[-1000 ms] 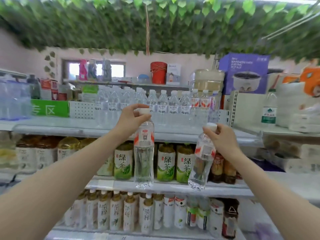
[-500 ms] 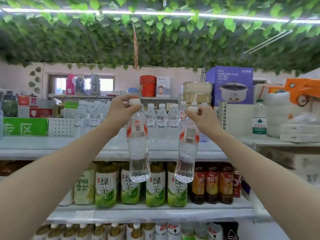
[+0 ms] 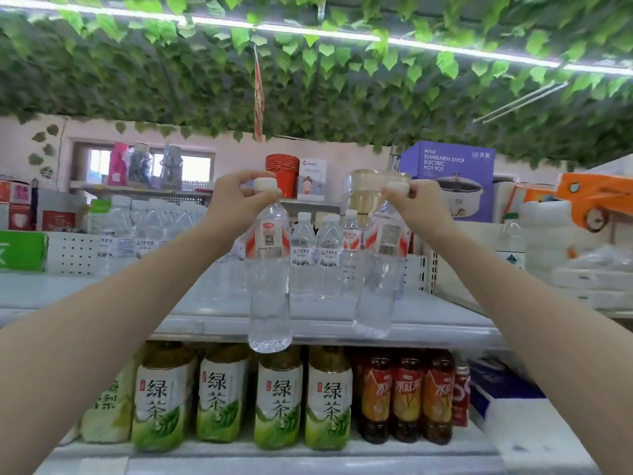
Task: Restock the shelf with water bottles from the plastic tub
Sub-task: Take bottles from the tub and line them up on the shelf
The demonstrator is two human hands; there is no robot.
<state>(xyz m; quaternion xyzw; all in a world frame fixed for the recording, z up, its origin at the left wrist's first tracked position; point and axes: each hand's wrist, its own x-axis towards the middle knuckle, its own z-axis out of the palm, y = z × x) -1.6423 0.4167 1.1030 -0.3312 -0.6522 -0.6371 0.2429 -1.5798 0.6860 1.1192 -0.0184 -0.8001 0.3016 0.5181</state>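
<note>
My left hand (image 3: 233,200) grips the white cap of a clear water bottle (image 3: 269,286) with a red-and-white label. It hangs upright over the front edge of the top shelf (image 3: 212,313). My right hand (image 3: 421,204) pinches the cap of a second water bottle (image 3: 376,289), slightly tilted, above the same shelf a bit farther in. Behind both bottles stand rows of small water bottles (image 3: 317,248) at the back of the shelf. The plastic tub is out of sight.
Green tea bottles (image 3: 279,399) and red iced-tea bottles (image 3: 407,399) fill the shelf below. A perforated white divider (image 3: 430,272) bounds the water section on the right; stacked white packs (image 3: 582,269) lie beyond. A purple hot-pot box (image 3: 448,180) and leaf-covered ceiling are above.
Both hands have lifted their bottles from the tea-shelf level up to the top shelf and moved them forward. My view has tilted upward.
</note>
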